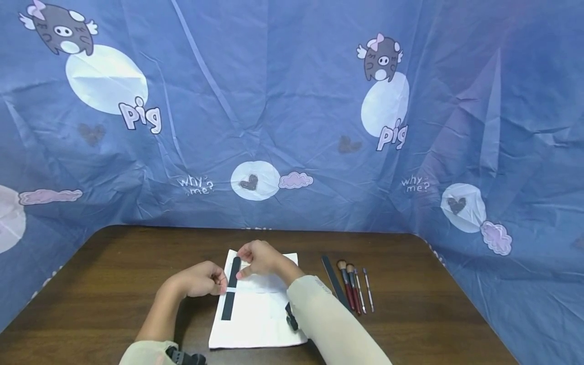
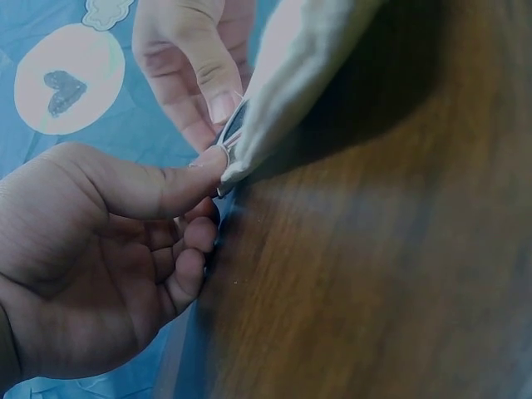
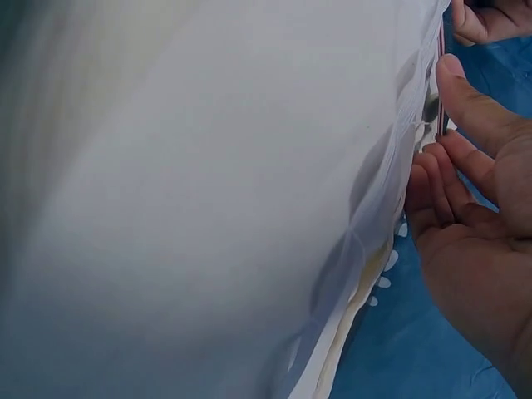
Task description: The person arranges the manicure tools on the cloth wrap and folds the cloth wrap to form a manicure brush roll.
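Observation:
A white, fabric-like sheet or pouch point(image 1: 257, 322) lies on the table, with a flat black nail file point(image 1: 227, 308) along its left side. A narrow white band point(image 1: 231, 290) crosses over the file near its middle. My left hand point(image 1: 201, 280) pinches that band at its left end between thumb and forefinger; in the left wrist view its other fingers are curled. At the file's far end, my right hand point(image 1: 261, 258) holds it between thumb and fingers. The right wrist view shows the file's thin edge by the right thumb point(image 3: 474, 104), while the white material covers much of that picture.
To the right of the sheet lie a second black file point(image 1: 334, 280), two makeup brushes point(image 1: 348, 289) with dark red handles, and two thin pale sticks point(image 1: 368, 291). Brown wooden table point(image 1: 424, 314) surrounds them. Behind it hangs a blue printed curtain point(image 1: 315, 101).

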{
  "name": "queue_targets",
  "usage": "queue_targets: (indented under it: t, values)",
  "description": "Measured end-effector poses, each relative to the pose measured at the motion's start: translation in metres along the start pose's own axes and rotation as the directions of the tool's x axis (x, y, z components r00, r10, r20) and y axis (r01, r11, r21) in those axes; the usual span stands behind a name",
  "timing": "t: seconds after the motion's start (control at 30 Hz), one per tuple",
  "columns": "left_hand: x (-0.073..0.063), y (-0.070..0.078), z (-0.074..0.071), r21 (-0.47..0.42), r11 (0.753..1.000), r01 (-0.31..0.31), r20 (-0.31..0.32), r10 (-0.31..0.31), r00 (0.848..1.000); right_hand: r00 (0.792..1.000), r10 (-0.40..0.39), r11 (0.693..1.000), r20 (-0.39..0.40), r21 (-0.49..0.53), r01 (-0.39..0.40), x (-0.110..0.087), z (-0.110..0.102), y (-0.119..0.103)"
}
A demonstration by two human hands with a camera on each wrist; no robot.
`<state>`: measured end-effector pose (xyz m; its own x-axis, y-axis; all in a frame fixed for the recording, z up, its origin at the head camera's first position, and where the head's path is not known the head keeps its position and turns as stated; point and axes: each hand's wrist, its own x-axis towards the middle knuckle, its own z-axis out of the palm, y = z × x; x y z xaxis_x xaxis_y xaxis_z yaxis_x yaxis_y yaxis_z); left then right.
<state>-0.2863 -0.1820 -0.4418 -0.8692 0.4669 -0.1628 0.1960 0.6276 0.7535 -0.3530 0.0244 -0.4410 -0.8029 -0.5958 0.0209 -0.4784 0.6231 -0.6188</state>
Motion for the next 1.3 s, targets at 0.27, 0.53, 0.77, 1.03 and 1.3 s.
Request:
queue_targets:
  t: [0.27,0.53,0.77,1.03,1.3]
  values:
    - [0.000,-0.001,0.001,-0.007,1.000,-0.013,0.013,0.013,1.000,1.000,0.003,1.000,0.021,-0.015,-0.003,-0.002,0.000,-0.003]
    - [-0.003,-0.004,-0.001,-0.010,1.000,-0.019,0.009,0.019,1.000,0.998,-0.040,0.997,0.054,-0.062,0.043,0.000,0.001,-0.007]
    - [-0.004,-0.004,-0.001,-0.010,1.000,-0.021,0.012,0.021,1.000,0.996,-0.034,0.997,0.087,-0.070,0.040,0.001,0.002,-0.009]
    - [-0.003,-0.005,-0.001,-0.022,0.999,-0.027,0.007,0.027,1.000,0.993,-0.014,0.997,0.118,-0.073,0.022,-0.001,0.003,-0.013]
    - [-0.002,-0.002,0.001,-0.020,0.999,-0.037,0.008,0.037,0.999,0.992,-0.003,0.996,0.130,-0.084,0.015,-0.003,0.001,-0.013]
